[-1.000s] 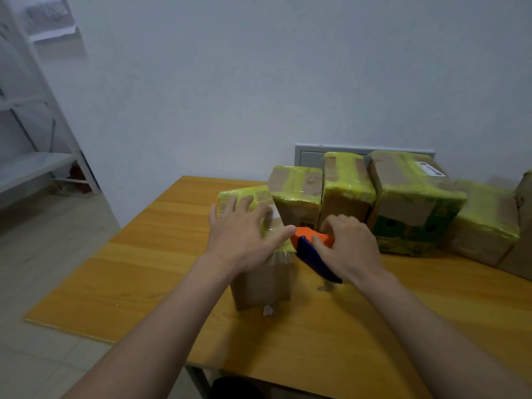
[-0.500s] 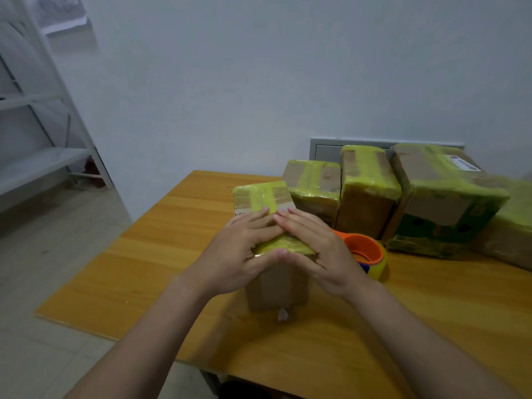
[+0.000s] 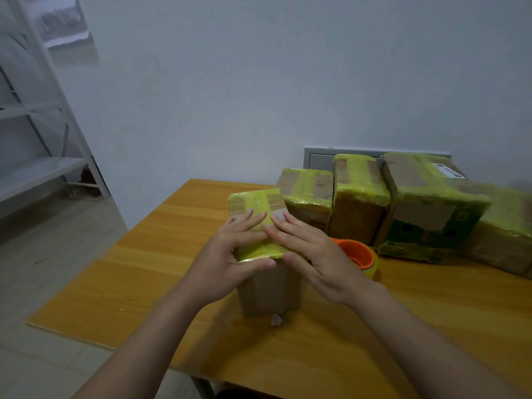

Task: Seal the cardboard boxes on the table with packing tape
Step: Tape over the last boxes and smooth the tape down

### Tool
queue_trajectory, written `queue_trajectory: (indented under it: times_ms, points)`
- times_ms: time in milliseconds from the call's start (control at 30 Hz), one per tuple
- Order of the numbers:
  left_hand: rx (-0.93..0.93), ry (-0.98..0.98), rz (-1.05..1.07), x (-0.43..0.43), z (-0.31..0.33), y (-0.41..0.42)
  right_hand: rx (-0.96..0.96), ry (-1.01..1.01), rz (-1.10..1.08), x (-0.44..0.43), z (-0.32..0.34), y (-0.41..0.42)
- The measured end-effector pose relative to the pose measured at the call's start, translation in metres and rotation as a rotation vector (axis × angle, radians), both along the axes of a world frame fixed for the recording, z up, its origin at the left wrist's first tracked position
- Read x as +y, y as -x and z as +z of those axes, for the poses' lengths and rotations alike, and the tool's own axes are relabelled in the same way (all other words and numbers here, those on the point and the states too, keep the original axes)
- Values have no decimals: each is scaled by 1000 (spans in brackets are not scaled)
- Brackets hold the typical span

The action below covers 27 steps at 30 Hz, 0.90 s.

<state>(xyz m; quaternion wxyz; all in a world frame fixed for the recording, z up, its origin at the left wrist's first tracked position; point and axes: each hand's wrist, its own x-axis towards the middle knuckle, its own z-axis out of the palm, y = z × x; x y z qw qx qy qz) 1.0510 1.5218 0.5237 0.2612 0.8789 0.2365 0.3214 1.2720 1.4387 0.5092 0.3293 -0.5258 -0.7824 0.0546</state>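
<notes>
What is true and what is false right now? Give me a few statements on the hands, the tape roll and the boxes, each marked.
1. Both the left hand and the right hand press on the yellow tape on top of the near box. True.
2. The right hand holds the tape roll. False: the roll sits on the table, just right of that hand.
3. The boxes at the back carry yellow tape. True.
4. The near box is stacked on another box. False: it stands directly on the table.
</notes>
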Motion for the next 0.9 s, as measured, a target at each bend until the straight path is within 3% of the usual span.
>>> queue_trajectory:
  times_ms: [100, 200, 533, 800, 900]
  points:
    - [-326, 101, 90, -12, -24, -3, 28, -30, -24, 2, -4, 2]
    - [-438, 40, 131, -16, -37, -10, 76, -72, -26, 3, -8, 5]
    - [-456, -8, 195, -23, -39, -13, 541, -121, -69, -7, -17, 19]
    - [-272, -56, 189, -24, -24, 9, 401, -98, -122, -18, 5, 13]
    - [-304, -66, 250, -24, -26, 24, 454, -101, -168, -21, 4, 14]
